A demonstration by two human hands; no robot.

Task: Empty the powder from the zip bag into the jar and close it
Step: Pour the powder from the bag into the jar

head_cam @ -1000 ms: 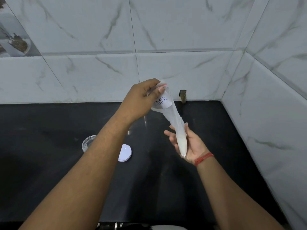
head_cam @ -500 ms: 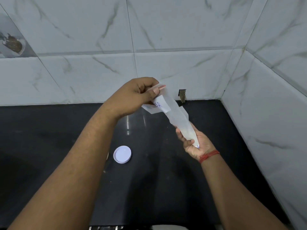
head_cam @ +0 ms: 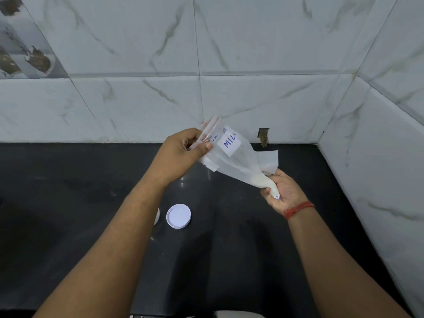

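Observation:
I hold a clear zip bag (head_cam: 236,160) in the air over the black counter, stretched between both hands. It carries a white label reading "MILK". My left hand (head_cam: 181,152) pinches the red zip strip at the bag's upper left end. My right hand (head_cam: 282,191) grips the lower corner, where white powder is gathered. A white round lid (head_cam: 178,215) lies flat on the counter below my left forearm. Of the jar (head_cam: 157,215) only a sliver of rim shows beside that forearm, which hides the rest.
The black counter (head_cam: 68,214) runs back to a marble-tiled wall (head_cam: 137,99) and meets another tiled wall (head_cam: 378,157) on the right. A small dark notch (head_cam: 263,136) sits in the back wall at counter level.
The bag has swung from hanging nearly upright to slanting across, its label now facing me. My right hand closed on the powder corner and moved right; the jar slipped behind my left forearm.

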